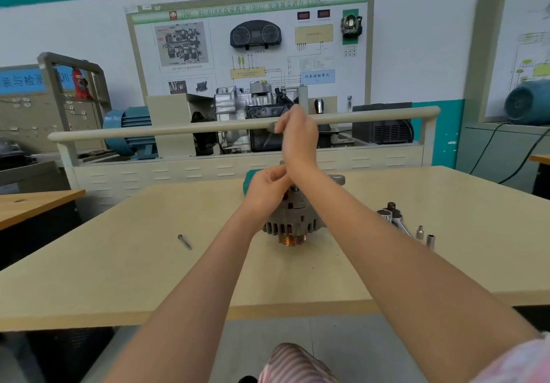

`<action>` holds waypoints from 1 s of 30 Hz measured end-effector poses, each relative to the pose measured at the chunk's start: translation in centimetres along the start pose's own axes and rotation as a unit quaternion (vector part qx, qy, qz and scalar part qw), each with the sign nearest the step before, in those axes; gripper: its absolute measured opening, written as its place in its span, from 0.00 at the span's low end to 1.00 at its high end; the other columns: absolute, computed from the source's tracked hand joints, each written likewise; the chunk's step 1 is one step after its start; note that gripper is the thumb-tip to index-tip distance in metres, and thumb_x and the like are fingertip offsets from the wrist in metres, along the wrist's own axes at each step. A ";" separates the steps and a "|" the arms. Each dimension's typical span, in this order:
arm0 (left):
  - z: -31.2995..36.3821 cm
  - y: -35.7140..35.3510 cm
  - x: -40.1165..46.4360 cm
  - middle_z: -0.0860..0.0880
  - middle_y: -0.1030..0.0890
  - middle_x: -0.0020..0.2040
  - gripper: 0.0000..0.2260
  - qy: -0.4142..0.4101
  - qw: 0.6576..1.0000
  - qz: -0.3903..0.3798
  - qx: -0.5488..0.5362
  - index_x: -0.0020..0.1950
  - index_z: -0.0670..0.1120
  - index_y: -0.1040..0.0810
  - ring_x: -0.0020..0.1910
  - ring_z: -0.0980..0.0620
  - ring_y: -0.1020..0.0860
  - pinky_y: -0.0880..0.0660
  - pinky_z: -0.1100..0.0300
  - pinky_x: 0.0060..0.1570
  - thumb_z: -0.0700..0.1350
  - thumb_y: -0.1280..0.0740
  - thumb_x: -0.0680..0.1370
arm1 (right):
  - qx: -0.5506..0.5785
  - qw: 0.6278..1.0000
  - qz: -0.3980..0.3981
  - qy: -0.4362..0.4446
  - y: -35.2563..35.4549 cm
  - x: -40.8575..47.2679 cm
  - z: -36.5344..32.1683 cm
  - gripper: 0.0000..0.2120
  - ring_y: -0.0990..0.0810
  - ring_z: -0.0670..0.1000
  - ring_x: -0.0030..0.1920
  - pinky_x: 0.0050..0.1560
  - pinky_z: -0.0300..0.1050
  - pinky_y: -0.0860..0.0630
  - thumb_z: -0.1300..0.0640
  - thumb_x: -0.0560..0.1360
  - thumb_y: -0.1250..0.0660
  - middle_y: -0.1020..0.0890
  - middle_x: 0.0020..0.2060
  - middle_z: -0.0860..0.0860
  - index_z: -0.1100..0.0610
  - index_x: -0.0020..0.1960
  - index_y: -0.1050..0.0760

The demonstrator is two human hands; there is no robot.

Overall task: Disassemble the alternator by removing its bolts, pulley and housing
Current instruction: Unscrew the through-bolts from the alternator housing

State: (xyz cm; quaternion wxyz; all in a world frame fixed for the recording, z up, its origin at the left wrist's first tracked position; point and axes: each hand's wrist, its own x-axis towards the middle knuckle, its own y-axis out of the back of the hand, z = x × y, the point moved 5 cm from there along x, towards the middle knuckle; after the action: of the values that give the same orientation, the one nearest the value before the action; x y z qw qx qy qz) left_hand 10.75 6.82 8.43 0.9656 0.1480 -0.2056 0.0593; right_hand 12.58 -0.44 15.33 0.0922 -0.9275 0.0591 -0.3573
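The alternator point(293, 218) is seen standing pulley-down on the table point(148, 263), housing still closed and pulley point(292, 239) still fitted, one bolt point(184, 241) already laid aside, while a long slender part is gripped by the right hand point(297, 135) above it and the left hand point(268, 186) is curled on its top.

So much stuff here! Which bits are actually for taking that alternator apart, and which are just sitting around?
In the job:
alternator with its pulley
long bolt lying on the table
ratchet wrench and two loose sockets
slim tool in the right hand
left hand at the alternator's top

Just there:
gearbox training rig
blue motor
wall display board
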 end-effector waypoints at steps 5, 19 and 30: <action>-0.5 0.1 0.5 0.51 0.24 0.39 0.06 0.034 0.999 0.029 0.019 0.45 0.45 0.26 0.37 0.58 0.28 0.32 0.70 0.31 0.39 0.40 0.80 | -0.518 0.822 0.073 0.226 -0.3 -1.8 0.1 0.11 0.31 0.55 0.52 0.68 0.51 0.41 0.55 0.73 0.42 0.27 0.46 0.54 0.60 0.49 0.27; -0.1 -0.1 0.2 0.55 0.16 0.38 0.08 -0.009 1.000 -0.004 -0.017 0.49 0.49 0.18 0.40 0.59 0.19 0.26 0.68 0.39 0.44 0.37 0.79 | 0.175 0.978 -0.029 -0.107 -0.3 1.1 0.4 0.23 0.29 0.47 0.25 0.38 0.42 0.28 0.60 0.79 0.49 0.31 0.21 0.49 0.57 0.25 0.36; -0.5 0.0 0.6 0.52 0.21 0.35 0.09 0.010 1.000 0.014 0.000 0.40 0.47 0.24 0.37 0.56 0.25 0.30 0.65 0.34 0.39 0.39 0.79 | -0.328 0.925 0.082 0.174 0.1 -1.3 -0.7 0.11 0.33 0.49 0.42 0.47 0.43 0.35 0.57 0.74 0.42 0.31 0.35 0.48 0.57 0.33 0.32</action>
State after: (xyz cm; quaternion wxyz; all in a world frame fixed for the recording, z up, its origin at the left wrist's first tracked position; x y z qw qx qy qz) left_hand 11.46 7.06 8.23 0.9667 0.1445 -0.1975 0.0743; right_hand 11.12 -0.40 14.96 -0.1995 -0.8210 0.2641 -0.4651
